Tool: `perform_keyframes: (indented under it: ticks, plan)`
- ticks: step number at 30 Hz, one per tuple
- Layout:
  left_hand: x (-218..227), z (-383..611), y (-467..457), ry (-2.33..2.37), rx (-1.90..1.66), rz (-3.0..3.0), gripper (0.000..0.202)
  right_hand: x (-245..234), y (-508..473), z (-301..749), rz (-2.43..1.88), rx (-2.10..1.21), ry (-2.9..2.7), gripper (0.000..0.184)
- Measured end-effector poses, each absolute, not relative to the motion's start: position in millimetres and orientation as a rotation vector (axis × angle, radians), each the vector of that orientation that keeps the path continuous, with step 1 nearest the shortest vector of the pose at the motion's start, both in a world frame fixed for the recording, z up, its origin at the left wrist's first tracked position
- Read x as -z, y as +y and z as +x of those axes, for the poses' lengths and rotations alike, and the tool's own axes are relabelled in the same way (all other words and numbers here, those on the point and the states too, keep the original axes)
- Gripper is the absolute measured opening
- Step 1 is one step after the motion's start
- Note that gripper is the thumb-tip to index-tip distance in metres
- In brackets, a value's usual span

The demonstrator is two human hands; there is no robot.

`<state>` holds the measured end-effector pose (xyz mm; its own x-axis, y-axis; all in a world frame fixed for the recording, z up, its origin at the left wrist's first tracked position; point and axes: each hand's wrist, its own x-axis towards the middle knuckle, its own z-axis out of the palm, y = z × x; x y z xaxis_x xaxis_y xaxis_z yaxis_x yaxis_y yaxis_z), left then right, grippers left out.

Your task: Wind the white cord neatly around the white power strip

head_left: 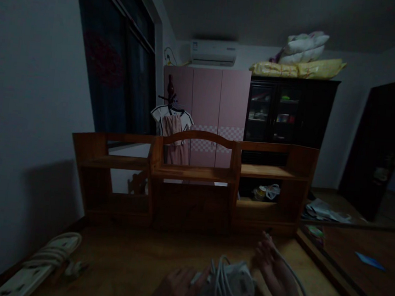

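At the bottom of the head view, a white power strip (244, 281) is held low over the wooden desktop, with loops of its pale cord (222, 283) wound around it. My left hand (180, 287) grips its left end, the fingers dark and partly blurred. To the right of the strip, my right hand (273, 265) is raised with its fingers closed on a length of the cord, which runs over the hand and down towards the lower right edge. A second white power strip (21, 282), also wrapped in cord, lies on the desktop at the left.
A wooden shelf unit (195, 172) stands along the desktop's far side. The wall (29, 128) borders the left, and a raised wooden edge (332, 270) runs along the right. Beyond are a pink wardrobe (205, 93), a dark cabinet (318, 112) and a door (370, 154).
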<state>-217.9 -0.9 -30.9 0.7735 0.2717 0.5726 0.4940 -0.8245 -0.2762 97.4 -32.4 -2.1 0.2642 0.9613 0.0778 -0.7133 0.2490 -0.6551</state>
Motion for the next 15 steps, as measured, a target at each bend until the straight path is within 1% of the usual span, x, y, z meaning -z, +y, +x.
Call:
perform_keyframes:
  ticks: [2,3,4,7,10,12,15]
  plan:
    - [29.9,-223.6,1.3,-0.787,0.847,-2.583,0.072,6.6,-26.7,98.0,-0.594,-1.211,-0.53,0.032]
    - [32.1,-226.3,2.8,-0.912,0.91,-2.574,0.076,8.3,-21.8,97.0,-0.619,-1.202,-0.528,0.034]
    - [35.1,-228.7,4.5,-1.047,0.973,-2.548,0.077,9.7,-16.5,95.3,-0.65,-1.192,-0.53,0.035]
    - [42.0,-234.7,9.5,-1.545,1.143,-2.442,0.069,11.1,-2.8,85.5,-0.732,-1.194,-0.58,0.033]
    - [38.1,-238.5,13.1,-1.979,1.32,-2.421,0.067,11.4,2.8,69.8,-0.803,-1.249,-0.706,0.039]
    - [32.1,-239.8,14.1,-2.093,1.468,-2.406,0.068,12.1,1.2,57.9,-0.901,-1.242,-0.845,0.044]
    - [27.5,-240.1,12.8,-2.075,1.574,-2.317,0.066,11.9,-8.7,41.1,-1.026,-1.235,-1.096,0.056]
